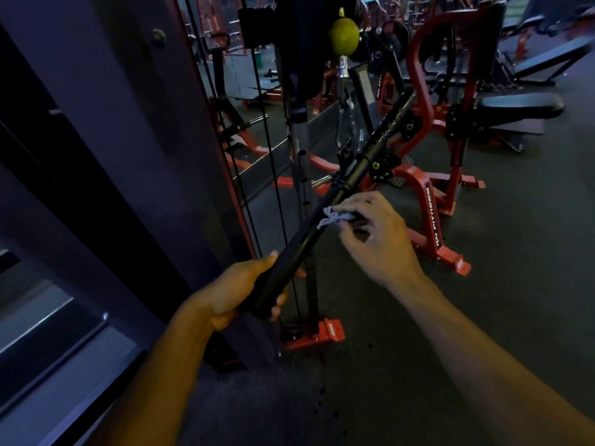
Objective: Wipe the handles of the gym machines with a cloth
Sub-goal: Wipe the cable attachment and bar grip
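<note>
A long black bar handle (322,220) slants from the lower middle up toward the right, hanging from a cable with a yellow-green ball stop (344,33) above it. My left hand (238,288) grips the bar's near end, fingers curled round it. My right hand (376,239) pinches a small pale cloth (333,217) and holds it against the middle of the bar.
A dark cable-machine column (161,156) with black cables (270,162) stands close on the left. Its red foot (318,334) sits on the dark rubber floor. Red-framed machines (431,201) and padded black benches (521,106) fill the right and far side.
</note>
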Available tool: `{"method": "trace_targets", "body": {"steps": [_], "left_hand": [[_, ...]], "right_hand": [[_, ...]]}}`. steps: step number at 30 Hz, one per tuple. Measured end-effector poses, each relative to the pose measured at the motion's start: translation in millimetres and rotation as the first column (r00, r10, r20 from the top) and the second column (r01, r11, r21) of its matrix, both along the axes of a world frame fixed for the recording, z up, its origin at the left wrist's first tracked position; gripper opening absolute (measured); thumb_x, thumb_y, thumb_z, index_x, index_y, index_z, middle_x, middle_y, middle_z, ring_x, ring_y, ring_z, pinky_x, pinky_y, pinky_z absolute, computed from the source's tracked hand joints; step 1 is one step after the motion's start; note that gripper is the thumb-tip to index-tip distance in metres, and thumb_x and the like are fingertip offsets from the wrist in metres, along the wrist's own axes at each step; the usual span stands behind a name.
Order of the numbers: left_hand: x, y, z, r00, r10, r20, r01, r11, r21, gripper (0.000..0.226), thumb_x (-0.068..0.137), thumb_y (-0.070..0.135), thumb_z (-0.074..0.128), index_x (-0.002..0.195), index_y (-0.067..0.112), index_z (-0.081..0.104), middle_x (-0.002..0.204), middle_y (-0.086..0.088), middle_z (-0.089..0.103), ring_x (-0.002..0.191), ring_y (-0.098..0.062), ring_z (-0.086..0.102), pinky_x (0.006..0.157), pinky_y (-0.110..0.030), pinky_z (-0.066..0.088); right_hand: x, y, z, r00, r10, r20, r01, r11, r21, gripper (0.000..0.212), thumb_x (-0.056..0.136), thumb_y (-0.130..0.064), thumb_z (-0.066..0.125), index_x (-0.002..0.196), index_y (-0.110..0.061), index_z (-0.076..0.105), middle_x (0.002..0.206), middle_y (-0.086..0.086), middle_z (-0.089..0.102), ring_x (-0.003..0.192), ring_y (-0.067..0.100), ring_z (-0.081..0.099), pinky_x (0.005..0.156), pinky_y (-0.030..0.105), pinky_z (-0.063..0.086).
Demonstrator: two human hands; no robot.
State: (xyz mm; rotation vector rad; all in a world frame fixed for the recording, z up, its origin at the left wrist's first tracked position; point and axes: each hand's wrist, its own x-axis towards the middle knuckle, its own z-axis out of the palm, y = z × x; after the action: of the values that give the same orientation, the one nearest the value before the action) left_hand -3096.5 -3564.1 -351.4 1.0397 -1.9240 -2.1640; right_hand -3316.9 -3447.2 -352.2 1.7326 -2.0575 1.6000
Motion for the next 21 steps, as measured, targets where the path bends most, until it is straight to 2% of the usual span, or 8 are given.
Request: {"method": "trace_targets", "body": {"steps": [2, 5, 8, 10, 13, 14, 18, 21], "left_hand": [[-4.3, 1.5, 5.8, 0.996, 0.091, -0.005, -0.091, 0.996, -0.003, 0.052, 0.11, 0.043, 0.038, 0.12, 0.005, 0.07, 0.076, -0.012, 0.063, 0.062, -0.024, 0.06, 0.058, -0.037, 0.052], [-14.7, 13.8, 10.6, 0.982, 0.186, -0.021, -0.187, 0.97, -0.152, 0.037, 0.112, 0.039, 0.036, 0.112, 0.014, 0.064, 0.074, -0.007, 0.065, 0.054, -0.017, 0.055, 0.048, -0.029, 0.044], [-23.1, 22.8, 6.8, 0.986, 0.163, -0.028, -0.165, 0.95, -0.265, 0.036, 0.111, 0.044, 0.033, 0.107, 0.021, 0.06, 0.072, -0.003, 0.063, 0.053, -0.014, 0.054, 0.046, -0.028, 0.043], [-26.4, 26.5, 3.5, 0.986, 0.162, -0.031, -0.164, 0.951, -0.263, 0.036, 0.111, 0.045, 0.032, 0.104, 0.024, 0.059, 0.07, -0.002, 0.063, 0.053, -0.014, 0.054, 0.048, -0.028, 0.043], [-29.1, 28.6, 2.6, 0.986, 0.166, -0.022, -0.166, 0.954, -0.25, 0.037, 0.111, 0.047, 0.031, 0.107, 0.024, 0.059, 0.069, -0.001, 0.063, 0.053, -0.013, 0.054, 0.048, -0.027, 0.042], [-30.0, 27.7, 2.6, 0.986, 0.164, -0.019, -0.163, 0.954, -0.251, 0.037, 0.111, 0.047, 0.031, 0.107, 0.024, 0.059, 0.069, -0.001, 0.062, 0.052, -0.014, 0.053, 0.048, -0.027, 0.042], [-29.0, 23.5, 2.0, 0.99, 0.142, -0.022, -0.143, 0.953, -0.267, 0.037, 0.11, 0.049, 0.031, 0.106, 0.026, 0.06, 0.07, -0.001, 0.062, 0.053, -0.014, 0.054, 0.048, -0.029, 0.043], [-27.3, 23.1, 0.4, 0.989, 0.144, -0.034, -0.148, 0.963, -0.226, 0.036, 0.11, 0.05, 0.031, 0.109, 0.03, 0.062, 0.069, -0.001, 0.062, 0.054, -0.014, 0.054, 0.049, -0.03, 0.043]], "right_hand": [[5.9, 2.4, -1.0, 1.0, 0.0, -0.008, 0.0, 1.0, 0.01, 0.022, 0.088, -0.016, 0.074, 0.11, -0.014, 0.071, 0.124, -0.003, 0.047, 0.117, 0.005, 0.053, 0.098, 0.018, 0.049], [9.8, -0.4, 3.6, 0.997, -0.011, -0.073, 0.006, 0.998, -0.067, 0.016, 0.088, -0.006, 0.073, 0.103, -0.011, 0.07, 0.115, 0.002, 0.053, 0.108, 0.008, 0.057, 0.095, 0.022, 0.05], [13.2, -2.1, 4.4, 0.993, -0.023, -0.114, 0.014, 0.997, -0.076, 0.034, 0.088, -0.003, 0.072, 0.12, -0.013, 0.065, 0.119, -0.004, 0.062, 0.111, 0.003, 0.056, 0.097, 0.011, 0.044], [13.2, -5.7, 1.6, 0.989, -0.068, -0.132, 0.063, 0.997, -0.038, 0.045, 0.089, -0.006, 0.072, 0.132, -0.015, 0.062, 0.121, -0.007, 0.062, 0.112, -0.001, 0.052, 0.098, 0.007, 0.041], [18.8, -17.2, -6.0, 0.966, -0.163, -0.198, 0.149, 0.985, -0.084, 0.03, 0.09, -0.004, 0.069, 0.12, -0.01, 0.068, 0.114, 0.004, 0.065, 0.107, 0.015, 0.059, 0.095, 0.026, 0.05], [23.7, -20.4, -8.2, 0.964, -0.178, -0.198, 0.161, 0.982, -0.097, 0.026, 0.09, -0.002, 0.068, 0.116, -0.008, 0.069, 0.112, 0.006, 0.063, 0.106, 0.018, 0.059, 0.094, 0.027, 0.05], [48.4, -22.0, -19.9, 0.957, -0.212, -0.199, 0.193, 0.975, -0.11, 0.022, 0.092, -0.009, 0.063, 0.112, -0.005, 0.069, 0.114, 0.01, 0.055, 0.108, 0.019, 0.054, 0.096, 0.017, 0.044], [57.5, -18.6, -27.3, 0.973, -0.221, -0.064, 0.212, 0.97, -0.121, 0.028, 0.091, -0.017, 0.072, 0.117, -0.007, 0.069, 0.116, 0.007, 0.055, 0.11, 0.012, 0.053, 0.097, 0.017, 0.045]]}}
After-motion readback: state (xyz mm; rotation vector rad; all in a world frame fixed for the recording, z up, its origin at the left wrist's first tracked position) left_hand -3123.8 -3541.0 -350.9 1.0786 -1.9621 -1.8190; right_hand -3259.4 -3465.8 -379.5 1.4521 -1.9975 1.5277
